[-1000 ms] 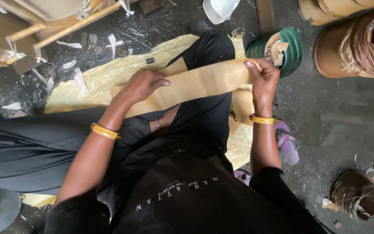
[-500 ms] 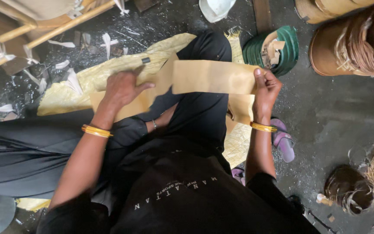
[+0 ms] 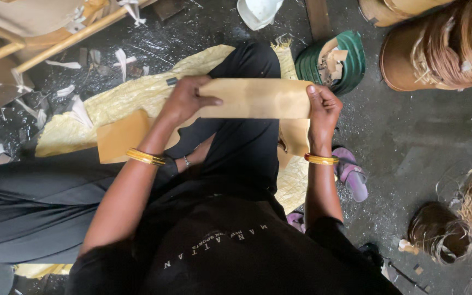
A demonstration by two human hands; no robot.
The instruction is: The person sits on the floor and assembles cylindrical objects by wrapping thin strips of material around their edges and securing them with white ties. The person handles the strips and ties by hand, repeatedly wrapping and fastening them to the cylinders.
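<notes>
Partly hidden tan strip (image 3: 258, 98) behind hands.

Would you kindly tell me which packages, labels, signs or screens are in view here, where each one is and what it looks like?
Printed lettering: on the chest of the person's black shirt, bottom centre; small pale capitals in a curved row.
No packages, signs or screens show; the tan sheet held between the left hand and right hand is plain.

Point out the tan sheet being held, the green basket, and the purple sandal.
tan sheet (image 3: 258, 98), head view, middle of the flat strip between the two hands.
green basket (image 3: 356, 57), head view, its right outer wall.
purple sandal (image 3: 352, 176), head view, the strap area beside the right forearm.
</notes>
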